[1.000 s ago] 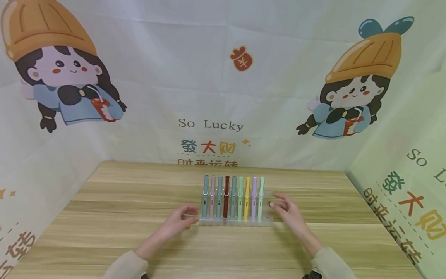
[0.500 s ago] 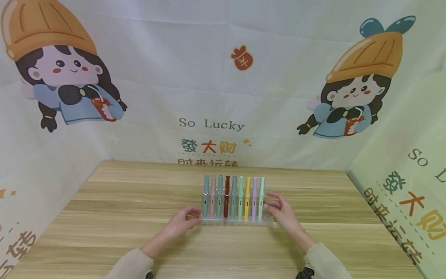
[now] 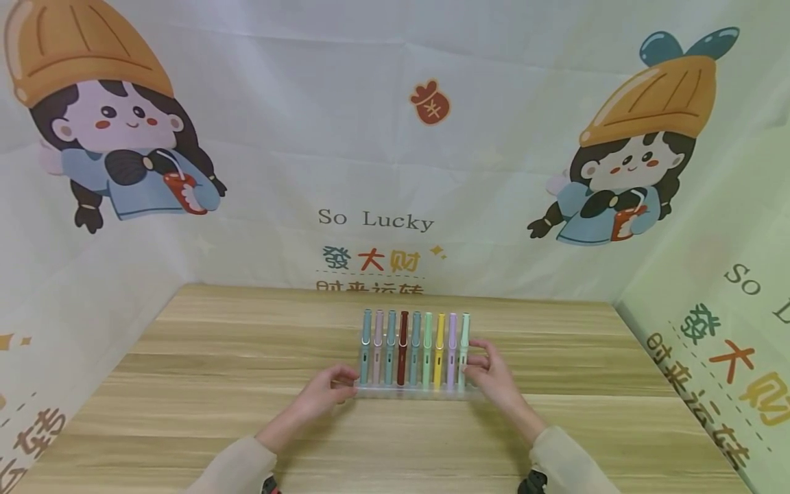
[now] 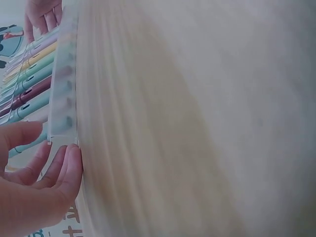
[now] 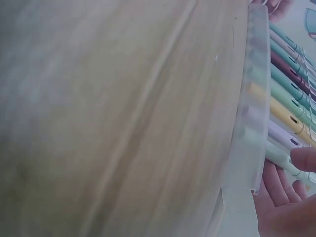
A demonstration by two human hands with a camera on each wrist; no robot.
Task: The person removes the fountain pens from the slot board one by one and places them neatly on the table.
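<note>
A clear pen stand [image 3: 413, 393] holds a row of several capped pens with metal clips, all leaning back upright. Among them are a dark red pen [image 3: 402, 346], a yellow pen [image 3: 440, 336] and a lilac pen [image 3: 452, 336]. My left hand [image 3: 321, 392] touches the stand's left end with its fingertips, the thumb held apart above them. At the right end, my right hand [image 3: 496, 381] pinches the pale mint pen [image 3: 465, 331]. Its thumb crosses the pen's front in the right wrist view, while the fingers pass behind, their tips partly hidden.
The stand sits on a wood-grain table [image 3: 247, 357]. Behind it hangs a pale printed cloth [image 3: 370, 151] with cartoon figures and lettering, and similar cloth rises along both sides. The stand's transparent front ledge [image 5: 249, 163] runs along the pens' lower ends.
My right hand has moved left from beside the stand to the pale mint pen, its thumb coming over it. My left hand has shifted slightly right, onto the stand's left end.
</note>
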